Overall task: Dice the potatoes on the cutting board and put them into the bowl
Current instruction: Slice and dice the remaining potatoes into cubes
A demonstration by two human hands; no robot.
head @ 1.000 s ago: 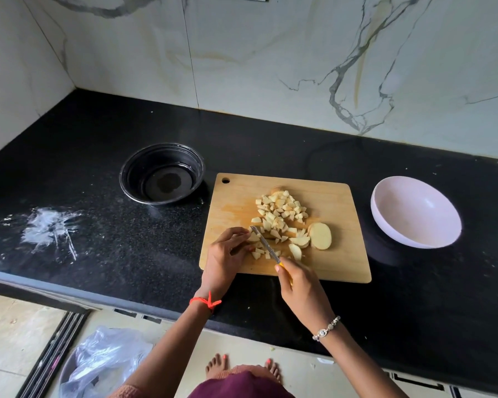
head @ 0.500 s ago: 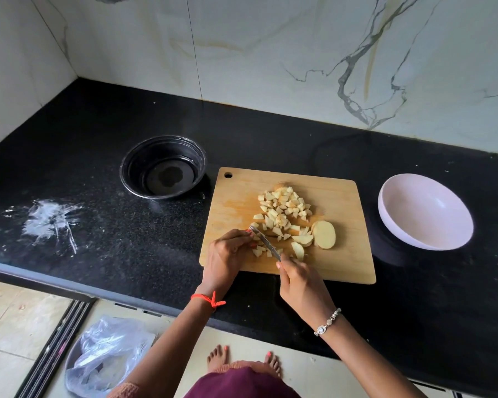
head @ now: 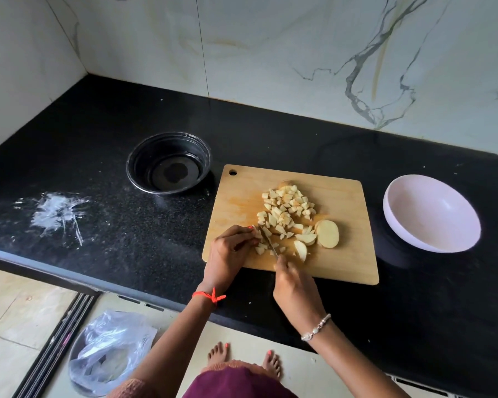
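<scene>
Gripping the knife with curled fingers, the right hand sets the blade among the potato dice on the cutting board, as it did half a second earlier. The left hand pinches a small potato piece beside the blade and has not moved. Uncut slices lie just right of the dice, and the white bowl stands apart to the board's right.
</scene>
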